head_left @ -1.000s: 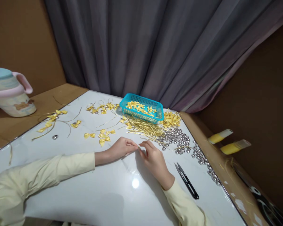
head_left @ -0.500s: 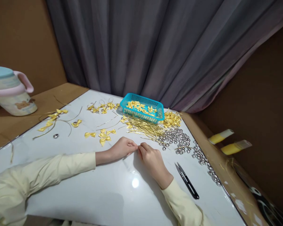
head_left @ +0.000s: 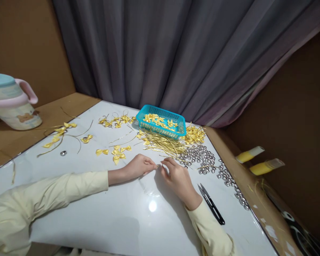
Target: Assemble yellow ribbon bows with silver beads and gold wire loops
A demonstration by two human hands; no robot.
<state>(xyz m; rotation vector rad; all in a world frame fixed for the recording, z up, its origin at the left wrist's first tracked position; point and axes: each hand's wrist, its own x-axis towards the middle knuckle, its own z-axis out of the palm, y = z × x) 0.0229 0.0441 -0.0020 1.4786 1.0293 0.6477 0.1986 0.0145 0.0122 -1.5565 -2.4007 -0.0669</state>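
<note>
My left hand [head_left: 141, 166] is closed in a pinch above the white tabletop. A tiny light-coloured tip shows at its fingertips, too small to name. Just to its right is my right hand [head_left: 178, 177], a small gap away, with thumb and index finger apart and nothing visible between them. Several yellow ribbon bows [head_left: 118, 155] lie beyond my left hand. Behind my right hand are a bundle of gold cords [head_left: 164, 144] and a pile of silver heart-like beads [head_left: 198, 156]. Black thread snips [head_left: 212, 205] lie to the right of my right forearm.
A turquoise basket [head_left: 182, 128] holding bows stands at the back, beside a yellow bow heap [head_left: 194, 134]. Bows with cords [head_left: 59, 134] and a loose silver bead [head_left: 63, 153] are at left. A cup [head_left: 14, 103] stands far left; two yellow-filled tubes [head_left: 266, 167] are at right.
My right hand has drawn back to the right from my left fingertips, and its thumb and index finger have parted. The left hand has hardly moved.
</note>
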